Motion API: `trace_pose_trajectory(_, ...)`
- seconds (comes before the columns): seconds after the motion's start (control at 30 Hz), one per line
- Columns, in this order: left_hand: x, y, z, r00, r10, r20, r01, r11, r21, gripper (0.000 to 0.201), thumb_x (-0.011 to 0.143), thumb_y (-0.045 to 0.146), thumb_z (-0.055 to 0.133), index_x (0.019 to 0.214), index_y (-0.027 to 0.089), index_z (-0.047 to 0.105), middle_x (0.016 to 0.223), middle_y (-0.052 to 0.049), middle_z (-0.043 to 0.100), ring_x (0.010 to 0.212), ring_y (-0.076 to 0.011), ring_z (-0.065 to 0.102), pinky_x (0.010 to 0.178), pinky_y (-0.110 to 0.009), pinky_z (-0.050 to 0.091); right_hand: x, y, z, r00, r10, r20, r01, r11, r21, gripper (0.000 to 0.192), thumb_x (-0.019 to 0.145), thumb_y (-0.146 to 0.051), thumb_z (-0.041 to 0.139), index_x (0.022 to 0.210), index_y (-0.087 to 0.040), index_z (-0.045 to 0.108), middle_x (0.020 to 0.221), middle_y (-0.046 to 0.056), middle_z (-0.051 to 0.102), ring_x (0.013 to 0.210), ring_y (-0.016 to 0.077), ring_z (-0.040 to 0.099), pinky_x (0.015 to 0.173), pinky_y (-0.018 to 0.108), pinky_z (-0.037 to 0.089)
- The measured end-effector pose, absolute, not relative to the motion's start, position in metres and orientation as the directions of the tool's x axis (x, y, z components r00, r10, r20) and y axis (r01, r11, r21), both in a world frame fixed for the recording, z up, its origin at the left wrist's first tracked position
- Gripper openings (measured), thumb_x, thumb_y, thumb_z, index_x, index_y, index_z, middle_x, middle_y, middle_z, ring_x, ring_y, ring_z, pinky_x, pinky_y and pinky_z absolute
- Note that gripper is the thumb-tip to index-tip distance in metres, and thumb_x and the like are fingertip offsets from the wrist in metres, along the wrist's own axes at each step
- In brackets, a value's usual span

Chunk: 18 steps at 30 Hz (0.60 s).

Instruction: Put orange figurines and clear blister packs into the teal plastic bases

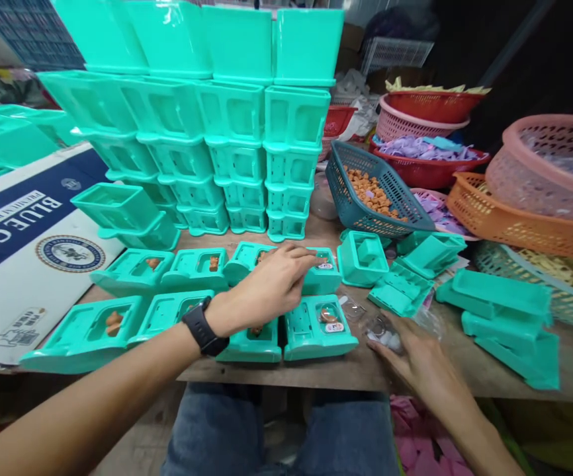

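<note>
Two rows of turquoise plastic housings lie on the table, small orange-brown figures in the recesses of several. My left hand (274,281), with a dark watch on the wrist, reaches palm down over the back row. Its fingertips touch the rightmost back housing (322,281) beside a small white label; thumb and fingers look apart. In front of that lies a housing (316,327) with a clear dome over a brown piece and a label. My right hand (415,347) curls around small clear plastic pieces (384,336) at the table's front. Another clear piece (351,306) lies nearby.
Stacked turquoise boxes (237,112) rise at the back. A blue-grey basket (333,172) holds orange-brown figures. More baskets with parts, including an orange one (525,221), stand right. Loose turquoise parts (505,317) lie near the right side. A printed carton (33,264) fills the left.
</note>
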<state>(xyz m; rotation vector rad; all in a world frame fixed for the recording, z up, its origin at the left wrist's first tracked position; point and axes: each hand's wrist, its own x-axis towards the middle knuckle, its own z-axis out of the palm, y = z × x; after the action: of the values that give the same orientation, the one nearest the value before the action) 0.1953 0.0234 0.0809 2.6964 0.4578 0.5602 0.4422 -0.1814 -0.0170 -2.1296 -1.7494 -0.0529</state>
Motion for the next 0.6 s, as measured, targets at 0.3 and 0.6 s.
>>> trace_pose_trajectory(0.3,0.186,-0.019,0.062,0.809,0.437,0.394,0.147,-0.799,0.584,0.031,0.095,0.010,0.060,0.124,0.011,0.069,0.123,-0.014,0.074,0.119,-0.0291,0.066,0.104,-0.045,0.057,0.419,-0.156,0.014,0.461,0.866,0.194,0.766,-0.278,-0.579,0.048,0.077,-0.060,0.060,0.106,-0.022,0.067,0.058,0.000,0.065,0.044,0.0243,0.061,0.050,0.035,0.053)
trace_pose_trajectory(0.6,0.184,-0.027,0.064,0.768,0.475,0.429,0.075,-0.733,0.677,0.044,0.089,0.015,0.076,0.131,0.007,0.067,0.125,-0.017,0.073,0.121,-0.0292,0.065,0.108,-0.039,0.052,0.426,-0.130,0.007,0.601,0.799,0.011,0.224,-0.156,-0.962,0.061,0.057,-0.065,0.089,0.098,-0.027,0.065,0.092,0.007,0.078,0.081,0.0318,0.077,0.064,0.032,0.066)
